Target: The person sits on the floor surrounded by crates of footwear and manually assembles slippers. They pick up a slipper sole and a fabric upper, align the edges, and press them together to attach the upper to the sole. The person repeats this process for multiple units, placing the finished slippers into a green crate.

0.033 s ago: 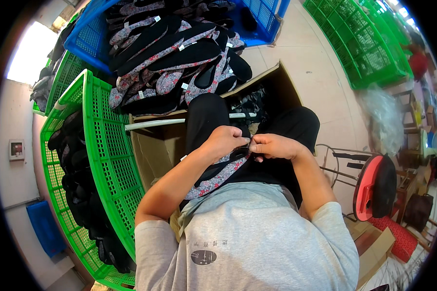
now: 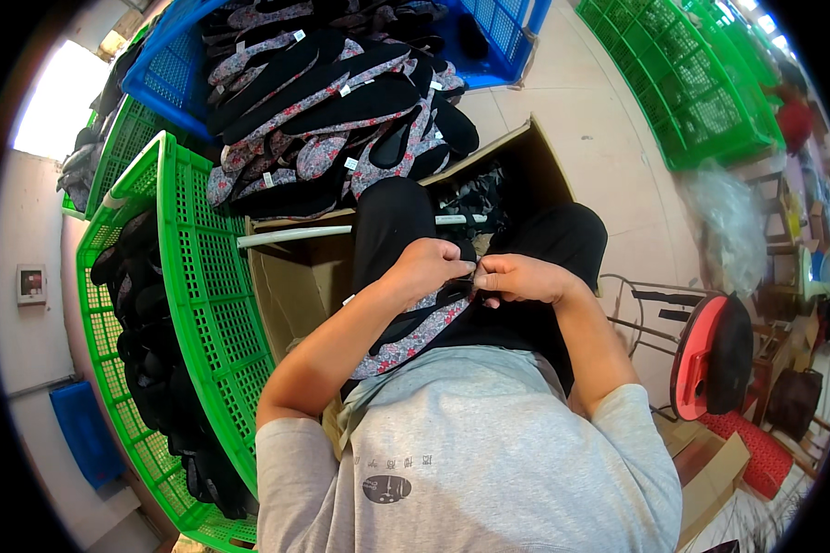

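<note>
Fingers: left hand (image 2: 427, 265) curled on floral shoe sole (image 2: 413, 337) | right hand (image 2: 518, 277) pinching its top end

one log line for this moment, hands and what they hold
left hand: grips floral shoe upper | right hand: pinches its edge | near: cardboard box, green crate

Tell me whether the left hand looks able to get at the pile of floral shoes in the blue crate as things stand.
Probably yes. The left hand is busy on the floral shoe in the lap, but the pile of floral shoes lies uncovered ahead of it, with only the open cardboard box between.
</note>
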A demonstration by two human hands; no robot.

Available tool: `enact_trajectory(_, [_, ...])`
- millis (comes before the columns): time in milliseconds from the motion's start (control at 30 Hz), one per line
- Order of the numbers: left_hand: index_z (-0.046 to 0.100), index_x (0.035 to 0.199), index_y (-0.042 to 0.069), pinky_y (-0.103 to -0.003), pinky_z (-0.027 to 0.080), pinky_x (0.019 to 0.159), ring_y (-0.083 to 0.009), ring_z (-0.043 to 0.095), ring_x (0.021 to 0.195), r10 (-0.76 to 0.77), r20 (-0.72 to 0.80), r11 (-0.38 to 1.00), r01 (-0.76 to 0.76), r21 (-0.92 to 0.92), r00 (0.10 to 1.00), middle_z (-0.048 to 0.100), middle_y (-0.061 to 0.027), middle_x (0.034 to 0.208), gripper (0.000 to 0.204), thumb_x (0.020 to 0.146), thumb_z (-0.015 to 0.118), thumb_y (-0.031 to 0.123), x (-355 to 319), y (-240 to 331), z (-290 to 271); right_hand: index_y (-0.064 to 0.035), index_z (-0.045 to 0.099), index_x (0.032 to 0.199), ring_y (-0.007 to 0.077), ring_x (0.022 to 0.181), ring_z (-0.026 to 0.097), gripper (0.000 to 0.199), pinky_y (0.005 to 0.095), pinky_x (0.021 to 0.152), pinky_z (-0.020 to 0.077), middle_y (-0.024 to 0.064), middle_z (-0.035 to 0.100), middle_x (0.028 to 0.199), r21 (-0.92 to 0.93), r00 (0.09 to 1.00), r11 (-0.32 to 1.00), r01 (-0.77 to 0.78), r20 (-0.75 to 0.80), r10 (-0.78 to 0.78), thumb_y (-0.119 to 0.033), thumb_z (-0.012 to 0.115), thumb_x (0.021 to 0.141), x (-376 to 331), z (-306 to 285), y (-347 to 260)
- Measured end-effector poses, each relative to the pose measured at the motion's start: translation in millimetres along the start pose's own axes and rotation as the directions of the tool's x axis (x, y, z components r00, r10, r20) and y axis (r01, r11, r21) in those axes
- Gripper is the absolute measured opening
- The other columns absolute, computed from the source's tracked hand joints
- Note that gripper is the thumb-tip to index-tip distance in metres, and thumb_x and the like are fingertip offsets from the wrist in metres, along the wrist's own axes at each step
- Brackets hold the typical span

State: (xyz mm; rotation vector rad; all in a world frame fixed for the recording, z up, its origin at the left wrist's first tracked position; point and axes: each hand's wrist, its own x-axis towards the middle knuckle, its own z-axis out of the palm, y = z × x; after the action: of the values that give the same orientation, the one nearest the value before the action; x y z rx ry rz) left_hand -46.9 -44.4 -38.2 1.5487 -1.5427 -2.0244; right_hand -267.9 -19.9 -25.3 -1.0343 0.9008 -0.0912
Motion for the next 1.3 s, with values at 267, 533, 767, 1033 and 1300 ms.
enact_trajectory(267, [0.057, 0.064, 0.007, -0.025, 0.031, 0.05, -0.0043, 0.041, 0.057, -0.002, 0.024, 0.991, 0.005, -0.131, 1.0, 0.049, 0.0054, 0.062, 0.029, 0.088, 0.071, 0.014, 6.4, -2.6, 0.4, -0.013, 0.061, 0.105, 0.0011, 0.054, 0.032, 0.03, 0.0168, 0.048, 0.0215, -0.0037, 0.057, 0.075, 0.129, 0.997, 0.989, -0.068, -0.014, 0.07, -0.041, 0.052, 0.101, 2.0, 1.8, 5.4])
enact_trajectory(533, [0.058, 0.064, 0.008, -0.024, 0.03, 0.049, -0.0039, 0.04, 0.056, 0.011, 0.004, 0.994, -0.01, -0.11, 1.0, 0.049, 0.0055, 0.061, 0.028, 0.088, 0.071, 0.014, 7.2, -3.1, 2.3, -0.0122, 0.062, 0.102, 0.0006, 0.052, 0.031, 0.029, 0.0163, 0.047, 0.0192, -0.0031, 0.056, 0.074, 0.214, 0.997, 0.975, -0.057, -0.032, 0.066, -0.04, 0.054, 0.101, 2.3, 6.1, 11.4])
enact_trajectory(767, [0.058, 0.064, 0.008, -0.025, 0.029, 0.048, -0.0039, 0.04, 0.055, 0.011, -0.02, 0.997, -0.012, -0.077, 1.0, 0.048, 0.0056, 0.061, 0.029, 0.087, 0.072, 0.014, 6.6, -1.3, 4.0, -0.0116, 0.061, 0.1, 0.0015, 0.056, 0.037, 0.026, 0.0157, 0.047, 0.0225, -0.0015, 0.057, 0.077, 0.315, 0.999, 0.949, -0.014, -0.042, 0.029, -0.037, 0.06, 0.098, 5.0, 7.2, 22.6])
enact_trajectory(1033, [0.058, 0.063, 0.007, -0.025, 0.029, 0.048, -0.0041, 0.039, 0.054, 0.013, -0.029, 0.998, -0.015, -0.068, 0.999, 0.047, 0.0058, 0.06, 0.029, 0.087, 0.072, 0.014, 7.5, -1.9, 4.4, -0.0113, 0.06, 0.1, 0.0024, 0.063, 0.045, 0.026, 0.0158, 0.047, 0.0248, -0.0008, 0.059, 0.085, 0.361, 0.999, 0.932, -0.021, -0.034, 0.036, -0.037, 0.063, 0.097, 6.3, 5.8, 27.6])
enact_trajectory(1300, [0.058, 0.063, 0.006, -0.025, 0.03, 0.049, -0.0043, 0.04, 0.056, -0.002, -0.047, 0.994, -0.003, -0.111, 0.999, 0.048, 0.0052, 0.061, 0.028, 0.087, 0.073, 0.013, 5.6, 1.1, 5.5, -0.0116, 0.059, 0.1, 0.0021, 0.062, 0.045, 0.024, 0.0153, 0.046, 0.023, -0.0015, 0.058, 0.082, 0.381, 0.996, 0.925, 0.0, -0.084, 0.035, -0.035, 0.063, 0.097, 8.8, 8.9, 31.0])
